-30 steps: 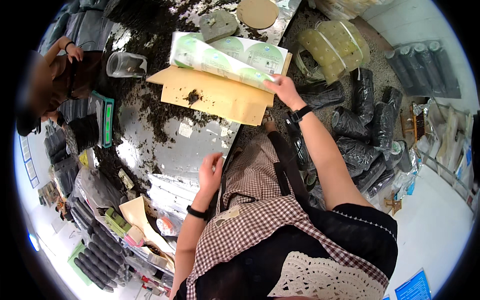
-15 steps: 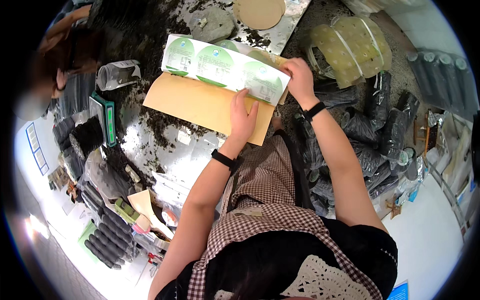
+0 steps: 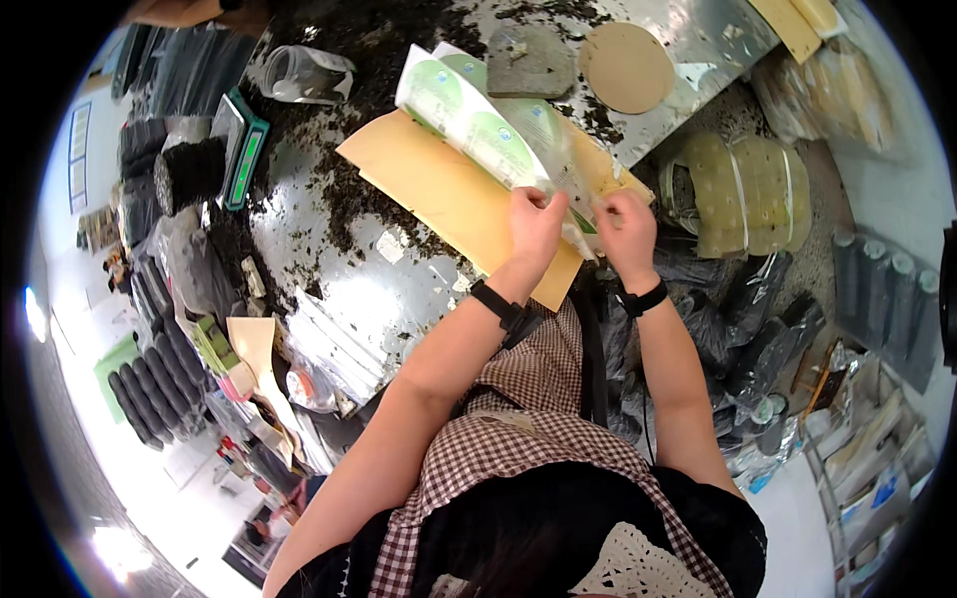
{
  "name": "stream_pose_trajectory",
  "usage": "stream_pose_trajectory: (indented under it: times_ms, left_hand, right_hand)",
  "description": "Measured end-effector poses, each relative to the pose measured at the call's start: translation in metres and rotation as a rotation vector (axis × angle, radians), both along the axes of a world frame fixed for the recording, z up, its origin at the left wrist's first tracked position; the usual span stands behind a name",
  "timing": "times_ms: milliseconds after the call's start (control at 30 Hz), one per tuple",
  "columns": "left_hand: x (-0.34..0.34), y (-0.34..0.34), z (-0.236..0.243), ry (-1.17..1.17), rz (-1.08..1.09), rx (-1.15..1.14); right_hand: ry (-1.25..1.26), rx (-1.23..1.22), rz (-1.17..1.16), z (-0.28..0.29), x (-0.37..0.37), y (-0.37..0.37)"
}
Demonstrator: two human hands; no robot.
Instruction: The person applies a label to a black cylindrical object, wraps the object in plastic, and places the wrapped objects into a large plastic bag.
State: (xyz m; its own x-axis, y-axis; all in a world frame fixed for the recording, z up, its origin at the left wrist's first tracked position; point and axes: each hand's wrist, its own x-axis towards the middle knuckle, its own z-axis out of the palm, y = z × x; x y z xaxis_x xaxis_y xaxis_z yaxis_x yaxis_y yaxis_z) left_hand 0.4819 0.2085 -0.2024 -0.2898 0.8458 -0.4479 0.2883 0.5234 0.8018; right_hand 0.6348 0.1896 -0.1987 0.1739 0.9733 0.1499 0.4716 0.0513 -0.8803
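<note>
While the left hand (image 3: pixel 538 231) pinches the label sheet (image 3: pixel 461 108) at its 5 o'clock end, the right hand (image 3: pixel 628 234) sits near, at the left's 3 o'clock, fingers curled by the corner; whether it grips the sheet too, I cannot tell. Bowed, the sheet runs toward 11 o'clock over the card (image 3: pixel 429 177) on the worktop (image 3: pixel 349 284). Working this corner well probably calls for a light touch close to the edge, an even pull against creasing, and keeping the print off the soil (image 3: pixel 324 184) at 10 o'clock.
</note>
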Motion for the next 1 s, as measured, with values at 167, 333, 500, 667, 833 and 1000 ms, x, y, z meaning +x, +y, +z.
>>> stream_pose_trajectory:
  times_ms: [167, 333, 500, 667, 833, 1000]
  left_hand:
    - [-0.032, -0.023, 0.015, -0.021, -0.148, -0.058]
    - [-0.027, -0.018, 0.033, 0.107, -0.137, 0.065]
    - [-0.017, 0.012, 0.042, -0.039, -0.305, 0.008]
    - [-0.082, -0.019, 0.091, 0.675, -0.218, 0.499]
    - [-0.11, -0.053, 0.03, 0.371, 0.09, 0.129]
    - [-0.104, -0.049, 0.008, 0.063, 0.191, 0.058]
  right_hand:
    - [0.286, -0.215, -0.217, -0.053, 0.037, -0.003]
    - [0.03, -0.216, -0.137, -0.031, 0.034, 0.007]
    - [0.073, -0.319, 0.347, 0.002, 0.036, 0.004]
    - [-0.144, -0.22, 0.366, 0.029, 0.024, 0.002]
    - [-0.411, -0.295, 0.427, 0.028, -0.002, -0.004]
    - [-0.416, -0.188, 0.336, 0.022, -0.009, -0.006]
